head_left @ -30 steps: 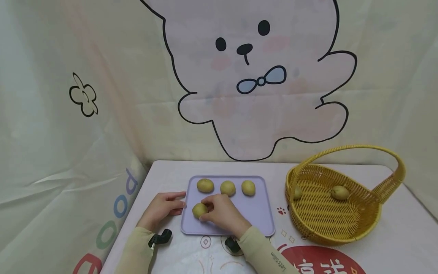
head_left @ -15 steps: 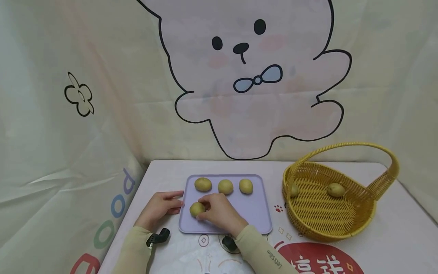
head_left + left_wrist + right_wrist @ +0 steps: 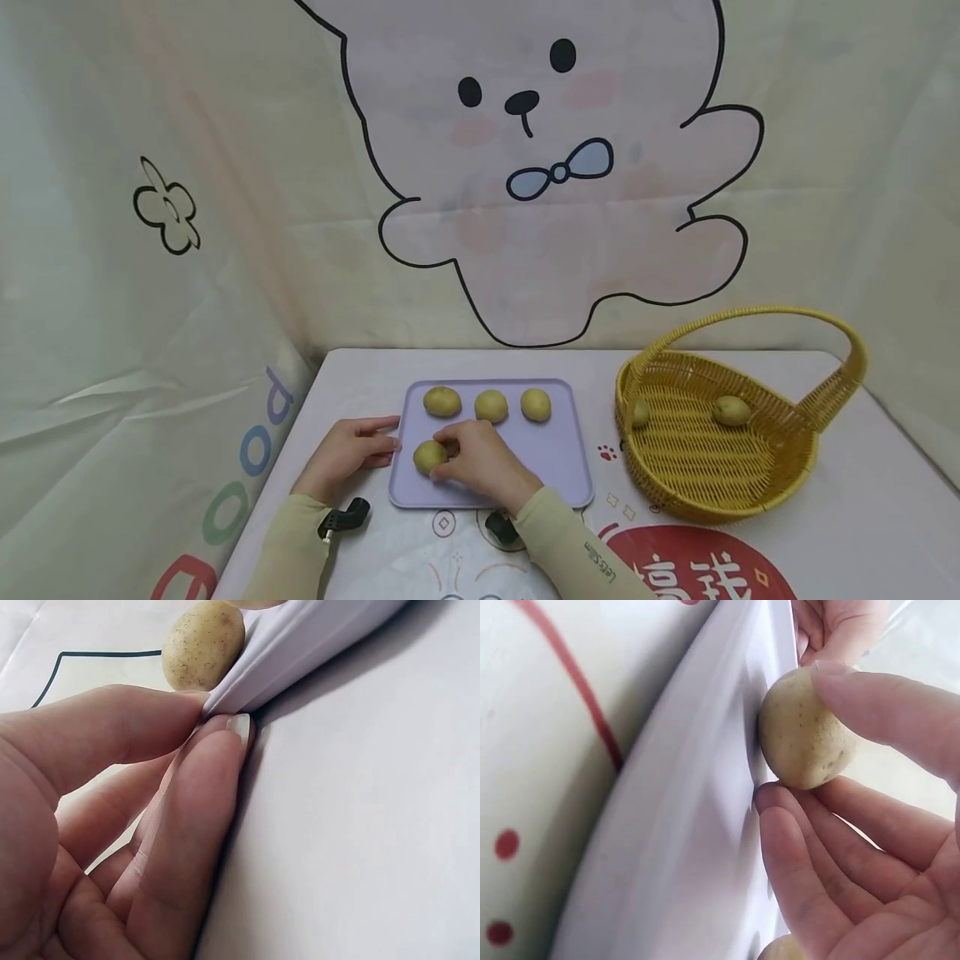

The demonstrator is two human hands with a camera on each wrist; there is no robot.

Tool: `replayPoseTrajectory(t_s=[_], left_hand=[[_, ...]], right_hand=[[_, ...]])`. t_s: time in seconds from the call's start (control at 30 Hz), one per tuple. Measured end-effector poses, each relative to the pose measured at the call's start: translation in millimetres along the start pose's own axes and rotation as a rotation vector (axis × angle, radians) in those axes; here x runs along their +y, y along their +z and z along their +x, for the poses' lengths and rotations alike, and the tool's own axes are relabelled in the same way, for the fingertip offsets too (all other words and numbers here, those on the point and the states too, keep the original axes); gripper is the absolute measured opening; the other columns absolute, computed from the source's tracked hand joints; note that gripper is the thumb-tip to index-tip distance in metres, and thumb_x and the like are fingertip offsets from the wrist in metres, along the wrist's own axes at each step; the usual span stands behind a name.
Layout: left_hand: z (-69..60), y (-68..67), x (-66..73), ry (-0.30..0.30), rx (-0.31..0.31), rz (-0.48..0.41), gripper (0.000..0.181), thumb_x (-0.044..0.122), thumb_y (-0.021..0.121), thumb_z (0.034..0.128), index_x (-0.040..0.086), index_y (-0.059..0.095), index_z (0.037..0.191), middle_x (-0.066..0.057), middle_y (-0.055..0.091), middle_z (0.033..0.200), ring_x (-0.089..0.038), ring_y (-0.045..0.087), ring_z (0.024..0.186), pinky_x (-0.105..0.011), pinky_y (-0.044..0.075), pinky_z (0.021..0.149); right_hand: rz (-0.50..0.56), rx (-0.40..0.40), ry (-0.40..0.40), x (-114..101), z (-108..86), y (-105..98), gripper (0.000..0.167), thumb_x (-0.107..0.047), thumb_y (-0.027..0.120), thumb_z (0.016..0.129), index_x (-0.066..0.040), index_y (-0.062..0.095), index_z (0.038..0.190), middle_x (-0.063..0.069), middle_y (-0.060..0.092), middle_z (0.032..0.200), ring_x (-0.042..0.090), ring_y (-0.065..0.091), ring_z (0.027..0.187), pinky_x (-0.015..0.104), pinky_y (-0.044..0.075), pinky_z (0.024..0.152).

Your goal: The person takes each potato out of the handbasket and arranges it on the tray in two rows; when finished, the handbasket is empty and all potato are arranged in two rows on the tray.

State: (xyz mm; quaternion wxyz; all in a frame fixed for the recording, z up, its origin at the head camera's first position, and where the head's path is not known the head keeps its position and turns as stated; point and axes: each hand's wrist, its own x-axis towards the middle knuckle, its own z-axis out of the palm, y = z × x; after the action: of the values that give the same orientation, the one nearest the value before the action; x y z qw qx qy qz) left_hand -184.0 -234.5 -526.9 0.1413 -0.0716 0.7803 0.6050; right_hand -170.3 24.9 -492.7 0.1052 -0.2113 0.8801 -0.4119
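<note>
In the head view, a lavender tray [image 3: 525, 467] lies on the table with a row of three potatoes along its far side: a left potato [image 3: 442, 402], a middle potato [image 3: 491, 407] and a right potato [image 3: 536, 405]. My right hand [image 3: 483, 462] pinches another potato [image 3: 429, 457] at the tray's near left. The right wrist view shows the thumb on one side of this potato [image 3: 802, 735] and fingertips on the other, close against the tray surface. My left hand [image 3: 352, 454] pinches the tray's left rim [image 3: 240, 690], thumb over the edge and fingers against its outer side.
A yellow wicker basket [image 3: 720, 475] with a tall arched handle stands right of the tray. Inside are a potato [image 3: 731, 410] and another potato [image 3: 641, 412] partly hidden by the left wall. A printed cloth [image 3: 360, 379] covers the table, and a fabric backdrop [image 3: 345, 275] rises behind.
The head view has shifted slightly, so everything appears a little further left and higher. Both hands keep their places on the tray rim and the potato.
</note>
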Motion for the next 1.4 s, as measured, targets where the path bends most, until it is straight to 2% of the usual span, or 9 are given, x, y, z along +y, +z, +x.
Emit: replayPoseTrajectory(t_s=[0.27,0.4,0.5,0.63,0.83,0.97,1.1,1.23,1.4], left_hand=[[1.2,-0.7,-0.1,0.008,-0.004,0.02,0.053,0.015,0.084,0.0926,0.005,0.07,0.143,-0.007,0.081,0.104,-0.011,0.076,0.085,-0.024,0.066,0.078],[1.4,-1.9,-2.5,0.01,-0.007,0.021,0.054,0.015,0.085,0.0923,0.005,0.07,0.143,-0.011,0.081,0.111,-0.011,0.077,0.085,-0.024,0.066,0.078],[3.4,2.8,-2.5,0.007,-0.017,0.026,0.054,0.016,0.085,0.0922,0.005,0.07,0.143,-0.013,0.08,0.118,-0.011,0.077,0.085,-0.024,0.066,0.078],[2.4,3.8,-3.2,-0.001,-0.013,0.044,0.055,0.018,0.086,0.0918,0.007,0.07,0.143,-0.015,0.078,0.127,-0.012,0.079,0.089,-0.025,0.066,0.08],[2.3,-1.1,-1.0,0.0,-0.025,0.064,0.058,0.017,0.085,0.0932,0.005,0.067,0.147,-0.021,0.07,0.141,-0.012,0.079,0.096,-0.025,0.066,0.083],[-0.7,-2.6,-1.1,0.002,-0.034,0.074,0.059,0.016,0.083,0.0945,0.003,0.064,0.149,-0.019,0.072,0.137,-0.01,0.078,0.095,-0.025,0.066,0.083],[-0.6,-4.7,0.9,-0.002,-0.041,0.072,0.061,0.016,0.083,0.0946,0.002,0.063,0.15,-0.016,0.075,0.13,-0.009,0.078,0.094,-0.024,0.066,0.083],[1.7,-4.5,0.7,-0.001,-0.026,0.056,0.059,0.016,0.084,0.0935,0.002,0.065,0.148,-0.017,0.074,0.132,-0.009,0.078,0.094,-0.024,0.066,0.082],[0.3,-3.1,-2.5,0.0,-0.027,0.049,0.06,0.015,0.085,0.0927,0.001,0.065,0.147,-0.021,0.071,0.139,-0.012,0.079,0.094,-0.025,0.066,0.082]], right_hand=[[-0.002,-0.006,0.015,0,0.0,-1,0.051,-0.017,0.097,0.078,-0.003,0.079,0.124,0.002,0.08,0.1,0.011,0.071,0.092,0.024,0.058,0.083],[-0.009,-0.001,0.008,-1,-1.9,-1,0.05,-0.017,0.097,0.078,-0.003,0.08,0.122,0.003,0.08,0.1,0.013,0.072,0.092,0.024,0.059,0.083],[-0.019,0.017,0.018,-3,-13.0,-9,0.052,-0.019,0.096,0.079,-0.003,0.079,0.125,0.006,0.081,0.107,0.017,0.073,0.095,0.025,0.059,0.085],[-0.028,0.031,0.02,-6,-39.0,-27,0.052,-0.022,0.094,0.081,-0.005,0.078,0.128,0.01,0.081,0.118,0.02,0.075,0.102,0.026,0.061,0.089],[-0.078,0.004,0.021,0,-94.9,-75,0.047,-0.025,0.089,0.087,-0.006,0.078,0.129,0.008,0.08,0.122,0.02,0.074,0.105,0.03,0.062,0.092],[-0.147,0.008,0.023,12,-140.2,-114,0.043,-0.027,0.088,0.089,-0.008,0.079,0.126,0.003,0.08,0.117,0.013,0.073,0.1,0.032,0.063,0.089],[-0.255,0.038,0.031,23,-175.5,-154,0.039,-0.031,0.089,0.089,-0.014,0.08,0.123,-0.006,0.079,0.114,0.005,0.069,0.098,0.032,0.064,0.086],[-0.351,0.101,0.083,34,-194.0,-194,0.037,-0.034,0.091,0.088,-0.018,0.081,0.121,-0.008,0.08,0.113,0.007,0.07,0.099,0.037,0.065,0.088],[-0.419,0.162,0.155,59,-193.8,-240,0.037,-0.029,0.09,0.089,-0.007,0.081,0.118,0.003,0.08,0.109,0.017,0.074,0.097,0.04,0.066,0.083]])
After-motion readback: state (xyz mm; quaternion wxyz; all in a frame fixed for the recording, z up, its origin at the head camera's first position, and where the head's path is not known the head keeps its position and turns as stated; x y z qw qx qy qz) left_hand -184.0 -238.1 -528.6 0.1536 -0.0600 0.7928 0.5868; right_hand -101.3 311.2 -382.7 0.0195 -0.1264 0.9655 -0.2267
